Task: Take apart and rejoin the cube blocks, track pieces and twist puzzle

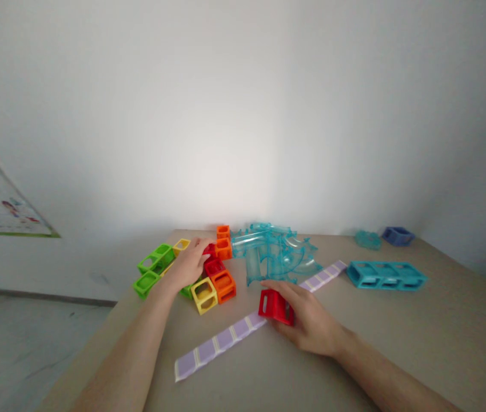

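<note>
My right hand (307, 317) is wrapped round a red block (276, 306) with open sides, held over a purple-and-white striped strip (226, 339) lying diagonally on the table. My left hand (189, 263) reaches into the group of coloured blocks, its fingertips at a small red block (210, 250). Just right of that hand are another red block (214, 266), orange blocks (224, 286) and a yellow block (204, 294). Green blocks (157, 258) lie to its left.
Clear blue tube pieces (275, 249) are piled at the back middle of the table (397, 343). A row of teal blocks (386, 275) lies at the right, with a dark blue block (398, 236) and a small teal piece (368, 240) behind. A white wall borders the back.
</note>
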